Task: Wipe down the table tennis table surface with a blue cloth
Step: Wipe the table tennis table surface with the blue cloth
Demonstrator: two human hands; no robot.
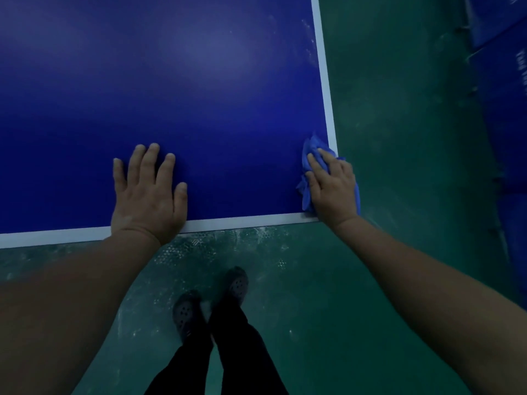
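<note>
Blue cloth [308, 155] under right hand [332, 189] fingers [313, 163]

Probably a sports hall: table tennis table [171, 81], green floor [385, 138].

I count one table tennis table [171, 81], and I see one corner of it. There is one blue cloth [309, 155]. I count two hands, the left hand [148, 192] and the right hand [332, 186]. Two dark shoes [211, 297] stand on the green floor [399, 166].
</note>
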